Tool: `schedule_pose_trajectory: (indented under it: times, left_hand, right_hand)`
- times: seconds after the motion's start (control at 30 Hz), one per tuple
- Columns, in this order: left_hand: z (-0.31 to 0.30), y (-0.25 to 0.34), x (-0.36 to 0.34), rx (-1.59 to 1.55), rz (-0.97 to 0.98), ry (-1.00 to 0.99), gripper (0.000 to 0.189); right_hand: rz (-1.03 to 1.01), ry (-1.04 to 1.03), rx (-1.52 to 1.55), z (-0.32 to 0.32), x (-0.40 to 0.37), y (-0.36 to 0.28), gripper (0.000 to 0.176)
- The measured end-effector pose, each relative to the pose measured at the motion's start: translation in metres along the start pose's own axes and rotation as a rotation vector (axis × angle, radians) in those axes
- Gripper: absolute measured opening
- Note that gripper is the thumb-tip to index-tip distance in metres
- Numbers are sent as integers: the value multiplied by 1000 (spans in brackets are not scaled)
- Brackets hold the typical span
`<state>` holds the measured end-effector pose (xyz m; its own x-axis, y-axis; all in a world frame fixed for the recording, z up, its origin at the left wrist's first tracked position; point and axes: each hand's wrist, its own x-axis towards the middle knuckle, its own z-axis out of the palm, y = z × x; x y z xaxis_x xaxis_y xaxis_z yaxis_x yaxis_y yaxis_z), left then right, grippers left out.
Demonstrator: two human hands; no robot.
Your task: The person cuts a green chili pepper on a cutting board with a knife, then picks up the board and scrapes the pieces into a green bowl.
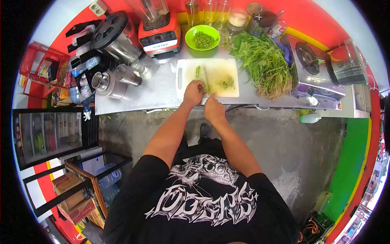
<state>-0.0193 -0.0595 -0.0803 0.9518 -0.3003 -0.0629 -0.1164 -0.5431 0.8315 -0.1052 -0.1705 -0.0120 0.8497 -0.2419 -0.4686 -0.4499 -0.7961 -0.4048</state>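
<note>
right hand (pixel 214 110): clenched, thumb side toward the board; grasping the handle end of a thin metal knife (pixel 206 77), blade pointing away from the body.
left hand (pixel 194 92): fingers curled down at the board, left of the blade; grip on the greens under the fingertips: can't tell, hidden.
greens on board: bright green stalk piece (pixel 198 71) just beyond left fingers; small heap of chopped green bits (pixel 227 83) right of the blade.
board: white rectangular cutting board (pixel 221 67), on a steel worktop (pixel 162 81).
behind board: lime-green round bowl (pixel 202 52) holding chopped greens (pixel 203 40); red-based blender (pixel 159 36) to its left.
right of board: big leafy green bunch (pixel 260 57), roots toward the person; then silver gas stove (pixel 310 75).
arms: both reach forward, converging; hands near each other at the board's near edge.
</note>
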Motion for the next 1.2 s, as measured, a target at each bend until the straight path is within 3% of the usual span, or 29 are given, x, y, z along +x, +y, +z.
schedule_pose_trajectory:
  times: [0.13,0.4,0.67,0.97,1.2]
  left_hand:
    - [-1,2,-3,139,125,85,24]
    - [4,26,-18,165,29,175,15]
    - [-3,25,-24,176,144,181,18]
    - [-2,25,-15,193,-11,128,17]
    - [-3,20,-14,143,-96,78,16]
  right_hand:
    - [-59,-15,-43,-14,9,-2,33]
    - [-49,31,37,3,8,0,33]
    - [-43,-10,22,1,2,2,35]
    - [-98,-52,-20,-1,19,8,36]
    - [-7,6,61,-1,11,5,36]
